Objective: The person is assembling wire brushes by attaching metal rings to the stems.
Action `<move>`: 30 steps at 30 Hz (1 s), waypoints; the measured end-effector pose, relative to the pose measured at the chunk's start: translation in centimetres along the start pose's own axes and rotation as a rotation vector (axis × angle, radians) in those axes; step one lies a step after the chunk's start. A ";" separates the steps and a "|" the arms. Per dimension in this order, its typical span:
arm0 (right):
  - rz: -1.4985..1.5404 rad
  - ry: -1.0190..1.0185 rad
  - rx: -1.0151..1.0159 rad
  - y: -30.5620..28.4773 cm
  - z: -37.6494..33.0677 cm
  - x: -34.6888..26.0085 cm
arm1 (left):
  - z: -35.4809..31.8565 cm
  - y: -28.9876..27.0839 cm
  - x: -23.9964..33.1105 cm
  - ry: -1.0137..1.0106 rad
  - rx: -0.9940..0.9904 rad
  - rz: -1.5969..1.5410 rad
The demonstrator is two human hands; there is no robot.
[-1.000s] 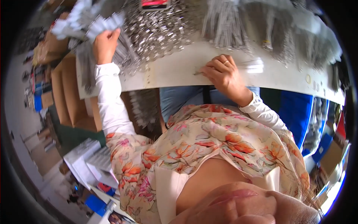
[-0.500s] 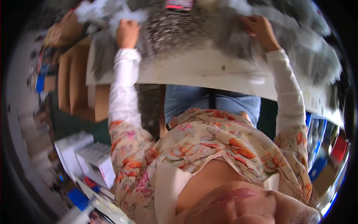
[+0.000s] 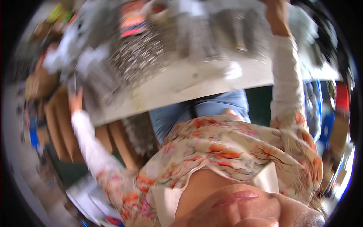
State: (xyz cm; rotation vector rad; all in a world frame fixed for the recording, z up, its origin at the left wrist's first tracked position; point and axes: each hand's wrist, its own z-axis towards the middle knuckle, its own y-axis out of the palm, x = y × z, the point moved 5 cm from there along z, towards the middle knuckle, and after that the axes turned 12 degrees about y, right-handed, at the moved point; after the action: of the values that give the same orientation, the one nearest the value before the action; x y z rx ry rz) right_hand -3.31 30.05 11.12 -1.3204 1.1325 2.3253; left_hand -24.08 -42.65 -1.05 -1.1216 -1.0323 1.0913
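My left hand (image 3: 76, 100) reaches to the left end of the white table (image 3: 196, 84), beside a clear plastic bag (image 3: 100, 70) of thin grey pieces. Its fingers are smeared, and whether they grip anything does not show. My right hand (image 3: 277, 17) is stretched to the far right, by more clear bags. Its fingers run up to the picture's upper edge and are blurred. Between the hands lies a loose pile of small shiny grey pieces (image 3: 138, 55), with several filled bags (image 3: 196, 38) to its right.
A pink and red packet (image 3: 132, 19) lies behind the pile, next to a round container (image 3: 158, 10). Brown cardboard boxes (image 3: 60, 125) stand below the table's left end. Blue-edged bags (image 3: 314, 106) and a red object (image 3: 342, 96) are at the right.
My left hand has moved left and nearer, to the table's end. My right hand has gone farther away. The whole view has turned, shifting the pile and packet left.
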 end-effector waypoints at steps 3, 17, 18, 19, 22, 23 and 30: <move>-0.627 0.069 -0.101 -6.5 3.1 -1.7 | -0.3 2.2 1.4 0.240 -0.033 -0.082; -1.614 -0.355 -0.076 -9.1 1.7 3.1 | -1.7 -1.2 2.4 -0.004 0.150 -0.441; -1.478 -0.430 -0.010 -8.0 1.2 0.7 | -2.2 -2.1 2.7 -0.065 0.204 -0.493; -1.269 -0.192 0.039 -7.4 1.5 -1.4 | -2.5 -2.8 3.0 -0.132 0.198 -0.593; -1.101 -0.524 0.173 -7.8 1.4 -8.6 | -3.5 -5.5 6.7 -0.117 0.341 -0.737; -1.166 -0.537 0.173 -9.1 1.5 -10.7 | -3.2 -5.3 7.6 -0.106 0.332 -0.752; -1.490 -0.120 0.247 -19.3 4.2 -6.7 | -6.9 -6.0 15.3 -0.159 0.284 -1.049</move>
State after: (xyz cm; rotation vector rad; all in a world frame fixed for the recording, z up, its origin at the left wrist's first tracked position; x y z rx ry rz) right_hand 8.19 47.10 7.96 -1.1900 0.1316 1.0680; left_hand -14.05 -29.23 5.01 -0.1623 -1.3021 0.4374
